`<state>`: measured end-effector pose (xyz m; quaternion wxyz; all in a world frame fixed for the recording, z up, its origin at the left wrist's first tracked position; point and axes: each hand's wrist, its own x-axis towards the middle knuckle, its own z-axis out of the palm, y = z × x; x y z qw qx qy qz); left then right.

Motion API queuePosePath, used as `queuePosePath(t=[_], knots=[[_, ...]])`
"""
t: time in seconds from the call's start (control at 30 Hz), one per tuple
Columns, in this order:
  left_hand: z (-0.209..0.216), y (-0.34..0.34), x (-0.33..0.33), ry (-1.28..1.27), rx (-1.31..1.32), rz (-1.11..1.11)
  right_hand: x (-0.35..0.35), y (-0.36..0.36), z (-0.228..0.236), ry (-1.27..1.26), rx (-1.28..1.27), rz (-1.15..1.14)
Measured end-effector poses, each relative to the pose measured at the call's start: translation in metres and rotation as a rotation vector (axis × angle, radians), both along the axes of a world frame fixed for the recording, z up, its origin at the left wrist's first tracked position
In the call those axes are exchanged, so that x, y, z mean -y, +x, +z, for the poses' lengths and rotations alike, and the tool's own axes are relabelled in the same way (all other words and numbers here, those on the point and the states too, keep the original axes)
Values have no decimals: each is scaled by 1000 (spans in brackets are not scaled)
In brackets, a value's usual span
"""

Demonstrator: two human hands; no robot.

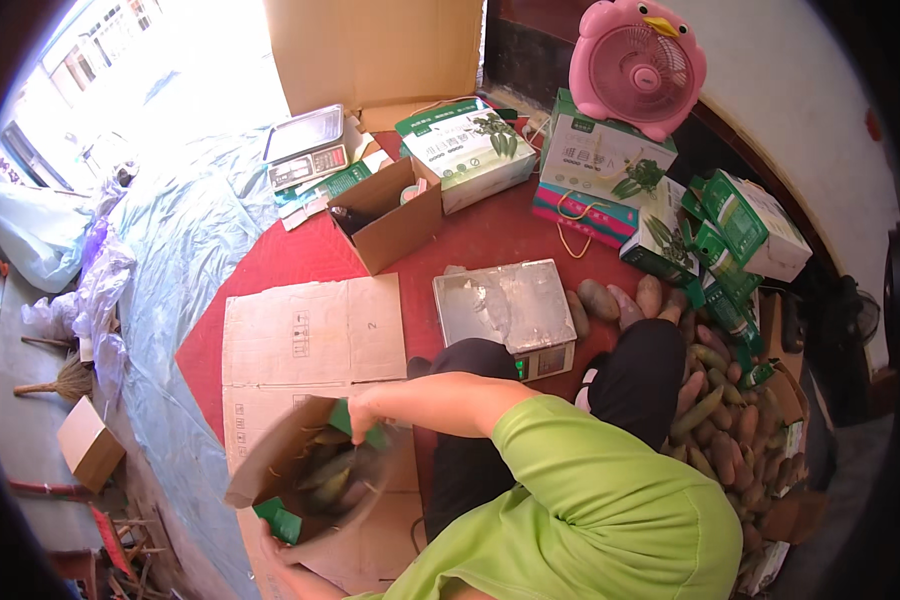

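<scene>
A carton point(270, 470) with a brown inside and green flaps is tilted over the flattened cardboard at left, smeared by motion. Several long greenish and reddish-brown pieces of produce point(328, 488) lie in it; I cannot tell whether they are fruits or tubers. My right hand point(364, 414) reaches across from the right and grips its upper edge by a green flap. At the near side, my left hand point(278, 556) holds the carton by the other green flap; its fingers are partly hidden. Under the carton lies the flattened cardboard sheet point(310, 340).
A scale point(500, 305) with a metal platform stands before my knees. Similar produce point(725, 420) is heaped at right. Behind are an open brown box point(395, 225), another scale point(305, 145), white-green cartons point(470, 150) and a pink fan point(638, 70). Blue plastic sheeting point(185, 230) covers the left floor.
</scene>
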<state>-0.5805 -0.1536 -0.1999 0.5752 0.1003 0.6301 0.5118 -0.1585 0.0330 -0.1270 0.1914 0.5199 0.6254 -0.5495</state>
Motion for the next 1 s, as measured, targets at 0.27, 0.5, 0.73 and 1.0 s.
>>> queuePosePath(t=[0.27, 0.5, 0.73, 1.0], knots=[[-13, -22, 8, -55, 130, -6, -38, 28, 10, 523, -142, 8], [68, 43, -50, -118, -318, -175, -42, 108, 74, 464, -537, -374], [107, 48, -51, 16, -1111, -188, -9, 303, 129, 670, -459, -688], [242, 219, -95, 417, -1636, -230, 102, 534, 85, 1041, 169, -1106]])
